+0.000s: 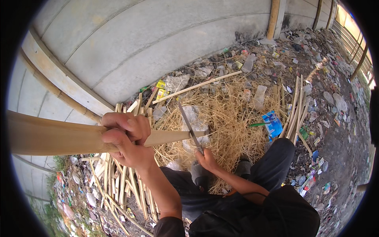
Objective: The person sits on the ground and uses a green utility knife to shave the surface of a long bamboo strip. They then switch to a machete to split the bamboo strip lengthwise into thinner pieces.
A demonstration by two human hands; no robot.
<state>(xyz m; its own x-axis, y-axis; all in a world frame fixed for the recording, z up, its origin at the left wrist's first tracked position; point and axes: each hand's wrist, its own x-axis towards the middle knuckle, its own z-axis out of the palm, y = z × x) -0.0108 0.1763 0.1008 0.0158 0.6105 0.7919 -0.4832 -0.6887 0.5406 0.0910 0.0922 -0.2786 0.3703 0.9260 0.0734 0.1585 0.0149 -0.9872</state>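
My left hand (pixel 132 138) is wrapped round a long split piece of bamboo (pixel 59 136), which runs from the left rim toward the middle and tapers at its far end. In my right hand (pixel 207 161) is the handle of a long knife (pixel 187 122). The dark blade points up and left, crossing the bamboo close to its thin tip and apparently touching it. Behind the tip lies a pale stone-like block (pixel 191 115), partly covered by bamboo and blade. Thin curly shavings (pixel 233 106) surround it, between and beyond my feet.
Many cut bamboo slats (pixel 130 189) lie at my left, with another bundle (pixel 294 110) at my right. One long slat (pixel 197 87) lies beyond the shavings. A blue packet (pixel 272 125) sits by my right knee. Litter covers the ground (pixel 335 130). A concrete wall (pixel 177 31) stands ahead, with bamboo posts (pixel 273 19).
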